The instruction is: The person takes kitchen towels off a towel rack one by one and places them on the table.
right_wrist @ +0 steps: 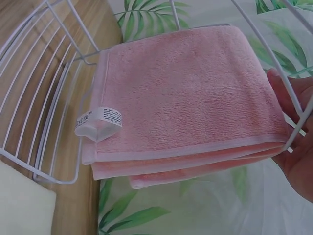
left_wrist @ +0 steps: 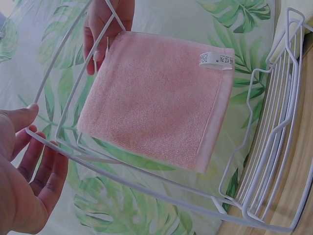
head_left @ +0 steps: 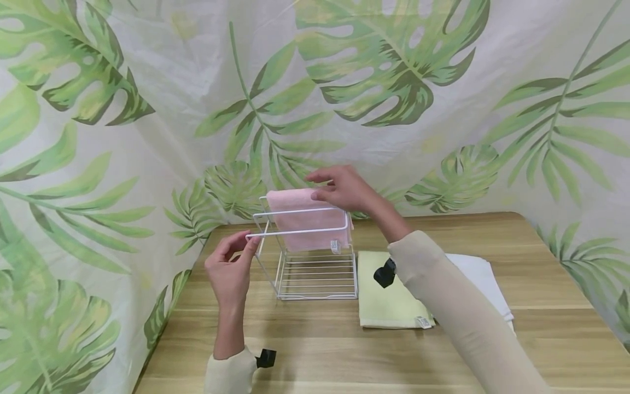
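Pink towel (head_left: 307, 219) hung folded over the rear top rail of the white wire rack (head_left: 315, 273), which stood on the wooden table (head_left: 492, 246) at about 12 o'clock from the person. Right hand (head_left: 344, 189) sat at the towel's upper edge, at 1 o'clock from the rack's centre, thumb and fingers curled and pinching the fold against the rail. Left hand (head_left: 231, 268) was at the rack's 9 o'clock corner, fingertips closed lightly on the front rail. A pale green cloth (head_left: 389, 298) lay flat at 3 o'clock of the rack, just beside it, with a white cloth (head_left: 479, 276) partly under the forearm beyond. Risk as I judged it: the rack looked light and the towel's weight sat high and to the rear, so a tug from the right hand could tip or skid the frame if the left hand's light hold slipped; the fold could also slide off the thin wire, since little held it but the pinch. The left wrist view showed the towel's broad face (left_wrist: 151, 103) and its label, which the head view gave only small; the right wrist view showed stacked folded layers along the towel (right_wrist: 186, 98) edge, hidden elsewhere.
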A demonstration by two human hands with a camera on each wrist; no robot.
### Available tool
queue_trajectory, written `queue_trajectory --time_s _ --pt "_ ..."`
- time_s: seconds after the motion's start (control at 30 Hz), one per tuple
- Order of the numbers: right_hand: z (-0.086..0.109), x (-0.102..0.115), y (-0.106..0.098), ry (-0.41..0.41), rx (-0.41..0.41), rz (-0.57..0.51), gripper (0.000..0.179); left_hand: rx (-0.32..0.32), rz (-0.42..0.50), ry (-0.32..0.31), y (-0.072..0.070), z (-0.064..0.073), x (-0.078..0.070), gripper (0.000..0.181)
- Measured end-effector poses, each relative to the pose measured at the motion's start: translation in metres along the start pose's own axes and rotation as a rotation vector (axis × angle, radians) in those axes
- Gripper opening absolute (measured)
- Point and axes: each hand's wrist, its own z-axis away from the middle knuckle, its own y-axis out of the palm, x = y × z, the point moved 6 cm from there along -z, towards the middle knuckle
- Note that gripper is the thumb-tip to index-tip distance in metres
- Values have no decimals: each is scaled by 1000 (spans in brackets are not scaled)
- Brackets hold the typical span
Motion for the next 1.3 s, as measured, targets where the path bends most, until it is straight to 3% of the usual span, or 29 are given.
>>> queue_trajectory --time_s 0.37,0.63,1.0,1.3 --pt "-1 1 7 1 52 137 48 7 -2 1 -2 -1 -1 23" --pt "0 1 10 47 55 156 47 8 -5 2 -4 -1 0 25" --pt "-4 0 8 103 -23 152 31 6 -2 4 -2 0 -1 22" --pt "-1 6 5 19 -144 213 21 9 2 14 0 0 -2 25"
